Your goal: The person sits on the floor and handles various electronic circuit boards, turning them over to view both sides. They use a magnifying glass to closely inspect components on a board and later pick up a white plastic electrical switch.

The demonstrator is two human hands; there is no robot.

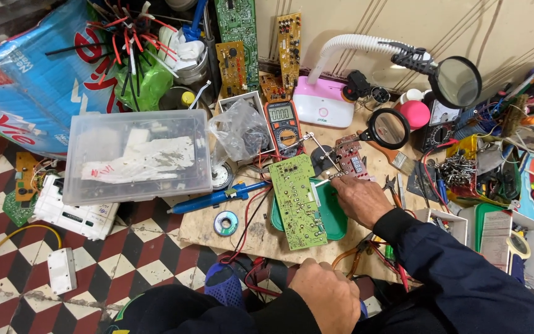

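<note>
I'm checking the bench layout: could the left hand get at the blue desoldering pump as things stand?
Probably yes. The left hand rests low by the person's lap, and the blue desoldering pump lies uncovered on the board's left edge. Only red wires and a small solder-wick reel lie between; nothing tall blocks the way.

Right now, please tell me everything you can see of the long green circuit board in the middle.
The green board is a long rectangle, seen from its solder side: pale green with many small silver dots and thin traces. It looks like rigid laminate. It lies nearly flat, slightly turned, its far end toward the multimeter. It rests partly across a teal tray on the worktop. The right hand is at its upper right edge, its fingers pinching something small beside it; actual contact is unclear. The left hand is below, apart from it.
</note>
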